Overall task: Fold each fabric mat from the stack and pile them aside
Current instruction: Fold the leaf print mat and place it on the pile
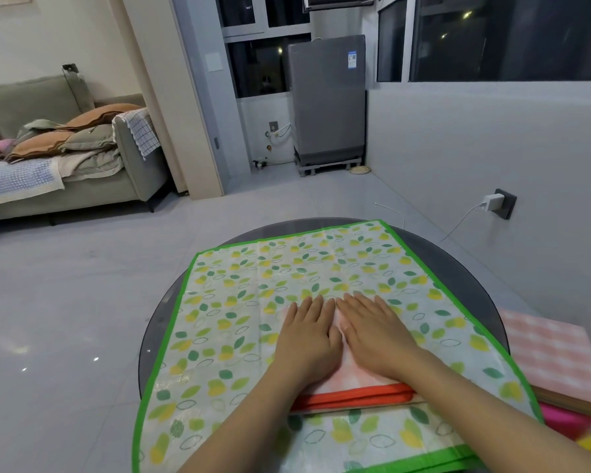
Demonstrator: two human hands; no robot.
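Landmark: the round table (164, 308), dark and glassy; every place below is given from it.

Mat: the leaf mat (253, 285), green-bordered, lies spread across the table top. Its far edge sits near the table's far rim; its near edge hangs over the near rim toward you.

Long axis: running from you toward the far rim, slightly skewed to the right. You judge any fold across it as near edge carried to far edge, or the reverse.

Left hand (304, 336): flat on the mat near the table's middle, fingers straight and together, gripping nothing.

Right hand (372, 332): flat beside it, fingers straight, gripping nothing. The two thumbs almost touch.

Key relation: both hands sit at the mat's centre, well apart from every border. Neither is nearer the far edge. The left border lies nearer your left hand, the right border nearer your right.

Stack: an orange edge (352, 396) and a pale pink patch show under the mat, just nearer you than the hands.

Aside: a pink check mat (556, 349) lies off the table's right rim, on top of other coloured pieces.

Hidden: you cannot tell how many mats lie beneath, nor whether the leaf mat is already doubled near you. The near corners and the right pile are cut off by the frame.
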